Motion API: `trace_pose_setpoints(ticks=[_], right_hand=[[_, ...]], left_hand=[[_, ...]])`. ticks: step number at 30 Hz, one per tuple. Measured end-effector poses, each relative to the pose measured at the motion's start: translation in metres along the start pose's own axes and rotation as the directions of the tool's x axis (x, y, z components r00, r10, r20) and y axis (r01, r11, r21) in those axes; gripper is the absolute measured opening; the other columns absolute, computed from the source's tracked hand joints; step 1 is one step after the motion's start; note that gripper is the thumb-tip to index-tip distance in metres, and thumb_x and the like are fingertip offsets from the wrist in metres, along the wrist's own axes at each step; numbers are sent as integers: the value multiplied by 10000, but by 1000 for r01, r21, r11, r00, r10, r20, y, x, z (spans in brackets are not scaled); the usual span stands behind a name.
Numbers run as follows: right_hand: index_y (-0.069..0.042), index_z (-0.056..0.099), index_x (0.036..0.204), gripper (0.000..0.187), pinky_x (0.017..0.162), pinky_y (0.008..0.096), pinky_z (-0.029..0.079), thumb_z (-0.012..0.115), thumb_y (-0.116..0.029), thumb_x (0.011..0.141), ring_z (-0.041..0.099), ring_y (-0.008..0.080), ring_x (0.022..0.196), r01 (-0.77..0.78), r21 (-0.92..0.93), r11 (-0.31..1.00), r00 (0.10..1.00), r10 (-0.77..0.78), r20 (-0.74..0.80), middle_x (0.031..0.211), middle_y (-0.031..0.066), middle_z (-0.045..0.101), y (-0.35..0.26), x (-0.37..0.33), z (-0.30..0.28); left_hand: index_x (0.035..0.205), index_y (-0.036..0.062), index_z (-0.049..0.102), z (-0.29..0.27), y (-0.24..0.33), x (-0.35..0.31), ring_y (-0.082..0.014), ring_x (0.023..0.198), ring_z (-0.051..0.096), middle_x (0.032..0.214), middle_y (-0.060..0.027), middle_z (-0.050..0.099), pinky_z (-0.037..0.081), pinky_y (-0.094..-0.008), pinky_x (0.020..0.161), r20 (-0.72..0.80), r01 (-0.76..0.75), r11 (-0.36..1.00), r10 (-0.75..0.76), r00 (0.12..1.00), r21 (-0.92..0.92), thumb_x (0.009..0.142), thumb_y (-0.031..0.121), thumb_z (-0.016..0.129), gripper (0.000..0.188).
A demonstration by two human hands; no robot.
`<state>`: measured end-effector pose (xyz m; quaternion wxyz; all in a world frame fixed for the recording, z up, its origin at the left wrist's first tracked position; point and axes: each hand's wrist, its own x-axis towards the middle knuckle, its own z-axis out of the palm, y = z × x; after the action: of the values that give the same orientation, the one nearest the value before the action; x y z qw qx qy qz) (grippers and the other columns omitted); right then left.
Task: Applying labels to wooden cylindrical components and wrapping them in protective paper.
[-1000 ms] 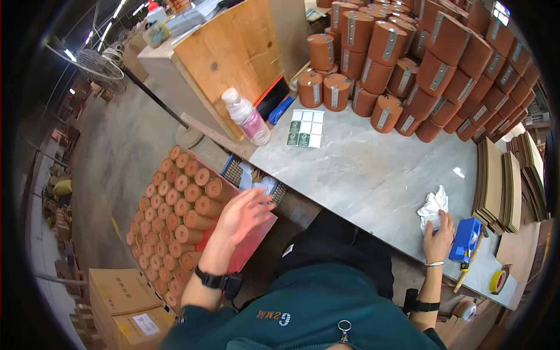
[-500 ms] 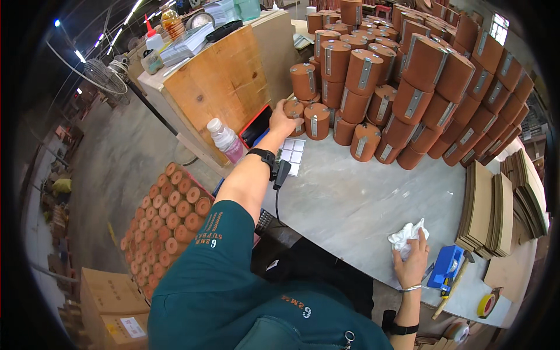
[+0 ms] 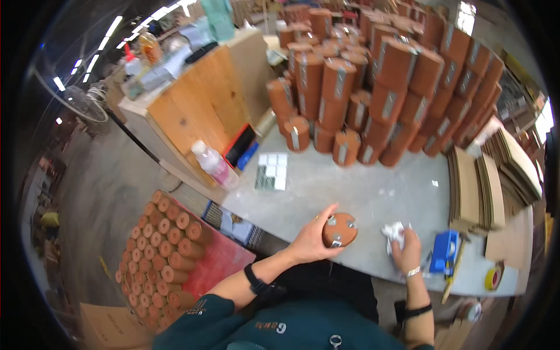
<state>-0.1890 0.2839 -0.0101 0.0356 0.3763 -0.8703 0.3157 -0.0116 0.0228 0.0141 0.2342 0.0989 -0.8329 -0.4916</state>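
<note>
My left hand (image 3: pixel 312 240) grips a short brown cylinder (image 3: pixel 340 229) with small metal tabs on its round end, held just above the near part of the grey table (image 3: pixel 373 192). A little to its right, my right hand (image 3: pixel 406 249) is closed on a crumpled white cloth (image 3: pixel 394 232) that rests on the table. A big stack of like brown cylinders (image 3: pixel 373 87) with grey labels fills the far side of the table.
A plastic bottle (image 3: pixel 212 164) and a sheet of small grey squares (image 3: pixel 272 172) lie at the table's left. A blue tool (image 3: pixel 444 252), yellow tape roll (image 3: pixel 494 278) and cardboard sheets (image 3: pixel 484 181) sit right. A crate of brown rolls (image 3: pixel 166 242) stands on the floor left.
My left hand reached from the floor crate to the cylinder stack, took one cylinder and brought it back near my body. The right hand stayed on the cloth.
</note>
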Motion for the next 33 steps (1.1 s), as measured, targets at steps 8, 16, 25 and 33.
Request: trace_pose_setpoints(ticks=[8, 16, 25, 33], right_hand=[[-12, 639, 1082, 335, 828, 404, 514, 672, 3, 749, 630, 376, 959, 255, 216, 943, 941, -190, -280, 999, 170, 645, -123, 75, 9], [-36, 647, 1004, 330, 785, 415, 517, 655, 57, 688, 604, 365, 926, 368, 393, 843, 841, -482, 246, 934, 133, 618, -140, 5, -20], [-35, 637, 967, 262, 777, 422, 496, 692, -7, 712, 569, 356, 884, 385, 61, 921, 918, -375, -129, 966, 139, 580, -126, 47, 5], [-36, 640, 1033, 296, 656, 425, 527, 647, -60, 737, 653, 374, 730, 132, 322, 937, 979, -174, 107, 824, 163, 665, -122, -9, -41]], left_hand=[[1355, -5, 430, 45, 13, 16, -377, 1115, 591, 1202, -228, 587, 486, -415, 942, 17, -33, 999, 33, 999, 17, 640, 191, 862, 858], [1322, -16, 496, 55, -10, 6, -369, 1100, 607, 1230, -211, 597, 493, -402, 948, -51, -10, 988, 2, 999, -154, 658, 172, 844, 773], [1322, 6, 474, 49, 6, 11, -361, 1071, 612, 1154, -200, 609, 493, -414, 934, 54, -13, 994, 19, 998, -111, 622, 209, 877, 832], [1424, 5, 370, 54, 21, 2, -394, 1154, 574, 1267, -236, 556, 483, -423, 973, -84, -173, 982, 179, 980, 75, 657, 160, 882, 935]])
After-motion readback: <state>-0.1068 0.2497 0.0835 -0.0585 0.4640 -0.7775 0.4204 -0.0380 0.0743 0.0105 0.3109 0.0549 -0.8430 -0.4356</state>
